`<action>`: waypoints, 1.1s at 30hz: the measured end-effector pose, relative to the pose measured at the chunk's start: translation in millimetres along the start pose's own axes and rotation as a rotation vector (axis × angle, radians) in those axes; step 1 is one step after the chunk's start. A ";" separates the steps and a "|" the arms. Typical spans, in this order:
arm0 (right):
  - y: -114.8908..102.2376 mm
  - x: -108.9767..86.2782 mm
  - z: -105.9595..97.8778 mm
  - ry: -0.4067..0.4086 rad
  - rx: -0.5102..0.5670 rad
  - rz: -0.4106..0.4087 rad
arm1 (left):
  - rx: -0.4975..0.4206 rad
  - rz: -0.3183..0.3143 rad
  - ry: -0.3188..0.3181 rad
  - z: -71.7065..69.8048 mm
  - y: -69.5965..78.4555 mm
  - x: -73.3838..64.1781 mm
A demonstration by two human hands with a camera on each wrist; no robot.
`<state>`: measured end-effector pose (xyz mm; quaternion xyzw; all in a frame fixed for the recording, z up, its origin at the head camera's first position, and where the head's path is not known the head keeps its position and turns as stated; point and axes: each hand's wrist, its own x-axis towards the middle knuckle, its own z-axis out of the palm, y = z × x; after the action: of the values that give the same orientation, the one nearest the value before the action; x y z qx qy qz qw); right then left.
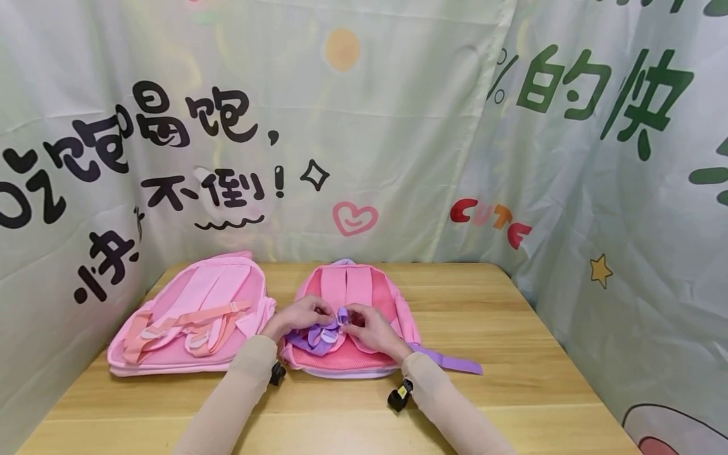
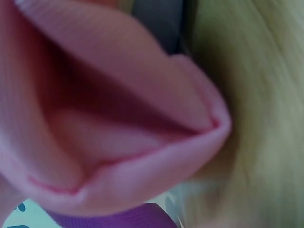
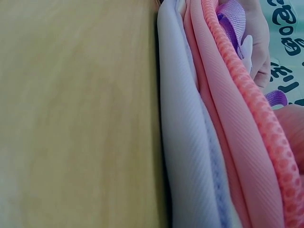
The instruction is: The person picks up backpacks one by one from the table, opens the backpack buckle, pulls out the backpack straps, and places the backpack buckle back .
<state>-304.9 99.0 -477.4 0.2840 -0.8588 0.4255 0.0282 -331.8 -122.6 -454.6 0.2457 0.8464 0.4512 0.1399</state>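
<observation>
A pink backpack (image 1: pixel 347 284) with purple straps lies with its shoulder-strap side up on the table. Over its middle, my left hand (image 1: pixel 307 314) pinches a purple strap (image 1: pixel 309 341) near a pale buckle (image 1: pixel 328 336). Close beside it, my right hand (image 1: pixel 371 325) pinches the curled end of purple webbing (image 1: pixel 342 314) between thumb and fingers. In the right wrist view, the backpack's pink mesh edge (image 3: pixel 259 109) runs in front of the hands and partly hides them. Blurred pink fabric (image 2: pixel 128 180) fills much of the left wrist view.
A second pink backpack (image 1: pixel 222 278) with orange straps (image 1: pixel 188 322) lies to the left, near my left forearm. Another purple strap (image 1: pixel 455 363) stretches out to the right over the wooden table (image 1: pixel 500 411). Printed cloth (image 1: pixel 398 158) hangs around the back and sides.
</observation>
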 end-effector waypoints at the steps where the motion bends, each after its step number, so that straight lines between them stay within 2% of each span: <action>1: 0.2 0.1 -0.3 -0.002 0.000 -0.002 | 0.000 -0.001 -0.001 0.1 0.0 0.6; 9: -0.2 1.1 -2.2 -0.002 0.002 -0.005 | 0.000 -0.018 0.003 -0.7 0.0 2.6; 18: -1.1 -1.0 -0.2 -0.005 0.009 -0.002 | 0.022 0.018 -0.003 1.1 -0.8 -0.9; 33: -3.3 -0.2 -1.6 0.005 0.012 0.016 | -0.031 0.008 0.011 3.8 2.6 -0.3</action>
<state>-303.3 98.7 -474.1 0.2762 -0.8584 0.4315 0.0251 -329.0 -118.9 -454.6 0.2443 0.8390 0.4663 0.1375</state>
